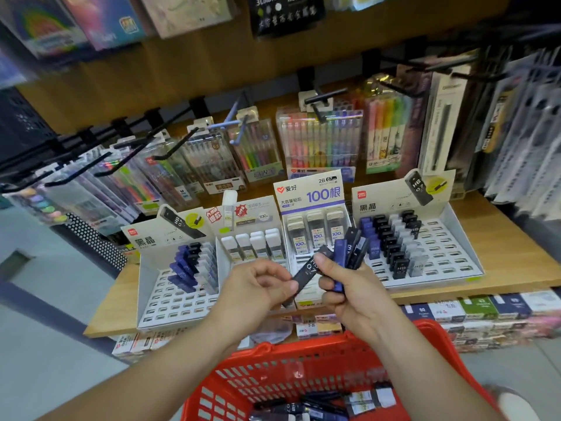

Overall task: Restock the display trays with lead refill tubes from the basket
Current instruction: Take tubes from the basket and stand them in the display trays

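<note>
The left hand (pixel 261 287) pinches the lower end of a black tube (pixel 307 270). The right hand (pixel 352 287) grips a fan of tubes (pixel 353 247) above the red basket (pixel 303 354), before the slotted trays (pixel 170 302).

The bottom edge cuts off the red basket (pixel 303 344).

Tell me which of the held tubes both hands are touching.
The black tube marked HB 0.7: the left hand pinches its lower end; the other tubes fan from the right hand alone.
</note>
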{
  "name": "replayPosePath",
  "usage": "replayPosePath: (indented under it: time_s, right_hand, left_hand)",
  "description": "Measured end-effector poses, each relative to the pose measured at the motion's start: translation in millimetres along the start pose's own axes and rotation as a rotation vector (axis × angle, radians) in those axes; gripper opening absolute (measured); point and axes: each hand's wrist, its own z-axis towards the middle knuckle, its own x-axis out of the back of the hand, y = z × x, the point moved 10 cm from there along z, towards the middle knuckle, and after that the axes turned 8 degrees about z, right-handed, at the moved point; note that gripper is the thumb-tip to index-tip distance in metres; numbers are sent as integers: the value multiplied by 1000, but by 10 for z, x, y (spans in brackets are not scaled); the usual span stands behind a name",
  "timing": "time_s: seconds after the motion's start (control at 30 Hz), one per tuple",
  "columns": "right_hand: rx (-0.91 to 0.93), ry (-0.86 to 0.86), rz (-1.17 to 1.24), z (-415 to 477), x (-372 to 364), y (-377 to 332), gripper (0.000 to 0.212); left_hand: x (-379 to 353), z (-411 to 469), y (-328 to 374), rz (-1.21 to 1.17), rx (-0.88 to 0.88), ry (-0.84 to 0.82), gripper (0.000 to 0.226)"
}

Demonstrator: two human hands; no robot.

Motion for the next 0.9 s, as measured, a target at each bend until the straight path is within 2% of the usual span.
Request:
replayPosePath:
  time_s: [0.1,0.23,0.33,0.47,0.53,0.67,0.9]
  right_hand:
    - [40,65,-40,-26,148,-73,39]
    - [53,33,-178,-82,276,-257,46]
    - [59,3,-241,-131,389,-453,38]
    - [56,-40,-318,-157,507,-659,14]
    - [54,-48,-337,-151,530,-717,9]
    - [12,-40,-309,-118,526,-743,13]
    - [-89,-58,-181,-60,197,-386,10]
  left_hand:
    - [-303,17,98,100,-16,-109,9]
    - [-561,161,358,4,-45,-151,25]
    - [-794,249,535,-1,-45,-254,20]
    - [-992,324,642,5,-14,-337,15]
    - [-987,351,678,19,-13,-316,14]
    - [-741,365,712,6,-14,-217,7]
    - [647,356,424,17,-2,98,13]
